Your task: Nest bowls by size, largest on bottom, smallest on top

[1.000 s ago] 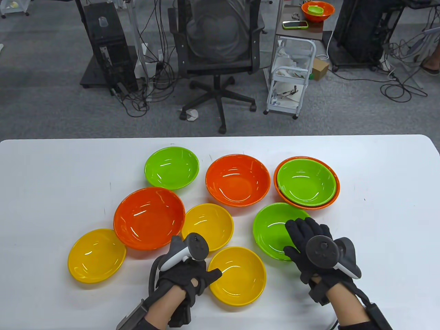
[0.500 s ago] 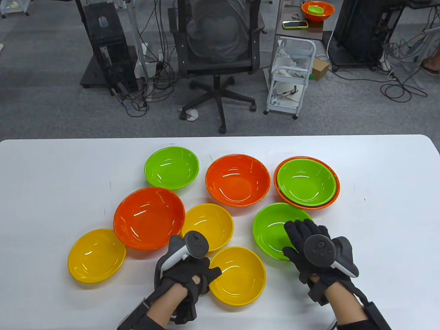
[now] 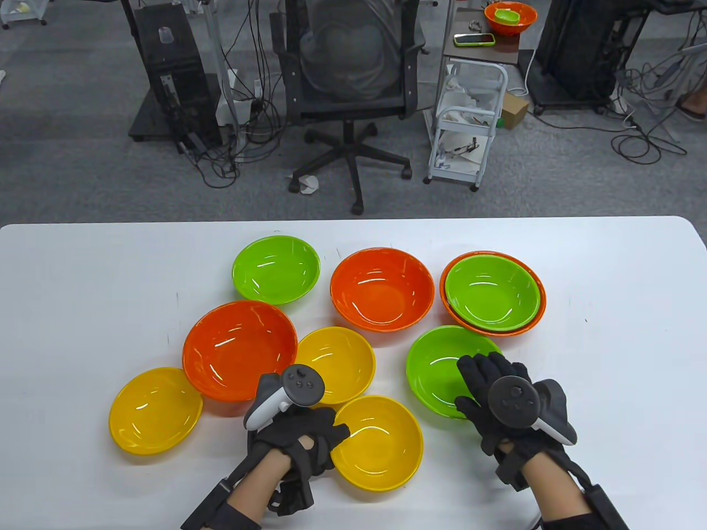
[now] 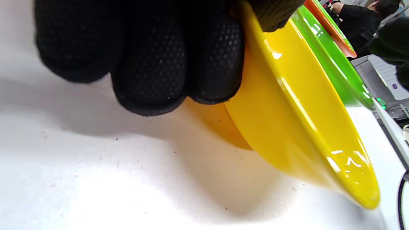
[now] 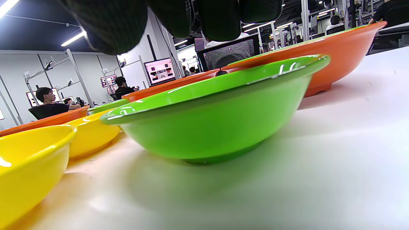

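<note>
My left hand (image 3: pixel 326 439) grips the left rim of the near yellow bowl (image 3: pixel 381 447). In the left wrist view my fingers (image 4: pixel 153 64) are under the rim and that bowl (image 4: pixel 287 127) is tilted, its gripped side raised off the table. My right hand (image 3: pixel 475 383) lies spread over the near right rim of a green bowl (image 3: pixel 433 372). In the right wrist view my fingertips (image 5: pixel 111 25) hang just above that bowl (image 5: pixel 217 121) without closing on it. A green bowl (image 3: pixel 493 292) sits nested in an orange bowl (image 3: pixel 497 333) at the back right.
Loose on the white table (image 3: pixel 607 359): a large orange bowl (image 3: pixel 238 349), an orange bowl (image 3: pixel 382 289), a green bowl (image 3: pixel 276 269), and yellow bowls at the middle (image 3: pixel 339 361) and far left (image 3: pixel 156 411). The bowls stand close together.
My left hand has turned and shifted slightly left, pulling the near yellow bowl a little left and tipping it. My right hand has stayed over the green bowl.
</note>
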Available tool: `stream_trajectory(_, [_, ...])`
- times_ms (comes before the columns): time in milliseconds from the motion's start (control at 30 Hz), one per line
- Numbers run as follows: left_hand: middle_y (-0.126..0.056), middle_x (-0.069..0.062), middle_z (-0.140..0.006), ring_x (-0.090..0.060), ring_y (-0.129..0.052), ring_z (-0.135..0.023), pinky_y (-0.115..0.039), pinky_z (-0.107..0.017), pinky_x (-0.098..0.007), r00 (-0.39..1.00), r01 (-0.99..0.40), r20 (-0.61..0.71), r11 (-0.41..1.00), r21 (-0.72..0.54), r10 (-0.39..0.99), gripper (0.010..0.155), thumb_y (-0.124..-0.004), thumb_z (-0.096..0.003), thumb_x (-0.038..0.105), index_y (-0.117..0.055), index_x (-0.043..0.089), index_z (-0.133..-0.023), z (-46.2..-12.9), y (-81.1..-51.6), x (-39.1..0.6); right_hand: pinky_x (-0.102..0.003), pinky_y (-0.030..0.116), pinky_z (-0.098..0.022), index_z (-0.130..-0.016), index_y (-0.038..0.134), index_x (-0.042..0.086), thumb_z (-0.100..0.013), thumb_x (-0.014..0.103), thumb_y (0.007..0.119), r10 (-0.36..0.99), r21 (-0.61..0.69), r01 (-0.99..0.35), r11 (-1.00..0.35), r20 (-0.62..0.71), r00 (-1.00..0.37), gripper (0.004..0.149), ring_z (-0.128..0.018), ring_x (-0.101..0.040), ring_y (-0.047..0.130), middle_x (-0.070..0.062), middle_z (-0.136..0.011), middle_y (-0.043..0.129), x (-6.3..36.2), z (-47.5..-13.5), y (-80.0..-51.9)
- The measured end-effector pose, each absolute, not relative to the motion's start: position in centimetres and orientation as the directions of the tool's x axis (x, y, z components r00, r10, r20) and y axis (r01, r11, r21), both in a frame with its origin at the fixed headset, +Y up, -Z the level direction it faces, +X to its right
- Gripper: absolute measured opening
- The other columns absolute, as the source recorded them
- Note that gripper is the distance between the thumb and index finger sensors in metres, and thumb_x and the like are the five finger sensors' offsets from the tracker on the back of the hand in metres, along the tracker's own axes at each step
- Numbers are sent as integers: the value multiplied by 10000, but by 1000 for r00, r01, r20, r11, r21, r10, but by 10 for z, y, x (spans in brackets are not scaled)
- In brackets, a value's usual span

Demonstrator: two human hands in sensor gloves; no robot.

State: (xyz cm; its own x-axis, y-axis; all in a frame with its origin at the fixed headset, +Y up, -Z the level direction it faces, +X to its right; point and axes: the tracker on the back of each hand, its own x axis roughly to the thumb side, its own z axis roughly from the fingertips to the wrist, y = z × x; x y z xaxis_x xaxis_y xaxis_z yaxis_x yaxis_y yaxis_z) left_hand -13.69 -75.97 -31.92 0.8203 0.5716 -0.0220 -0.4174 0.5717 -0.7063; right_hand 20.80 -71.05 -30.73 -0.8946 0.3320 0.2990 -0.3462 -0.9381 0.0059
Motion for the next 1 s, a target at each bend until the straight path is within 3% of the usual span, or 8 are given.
stream_trajectory(533, [-997, -8, -591, -262, -1050, -470, -916, -346, -399, 697, -518, -4, 499, -695, 717, 601, -685, -552, 451, -602, 50, -992, -319, -744, -143, -732, 359, -680, -1041, 631, 82, -487, 408, 754, 444, 55, -451, -891, 315, -839, 655, -1000, -541, 460, -235, -1072, 612, 201, -305, -704])
stream_trajectory(1000, [-944, -6, -680, -267, -1013, -559, -894, -412, -395, 656, -605, 61, 573, -552, 752, 633, -677, -555, 451, -494, 75, -1031, -313, -730, -139, -686, 583, -604, -1014, 648, 29, -472, 456, 738, 603, 89, -617, -782, 360, -712, 696, -826, -557, 693, -261, -937, 762, 190, -300, -701])
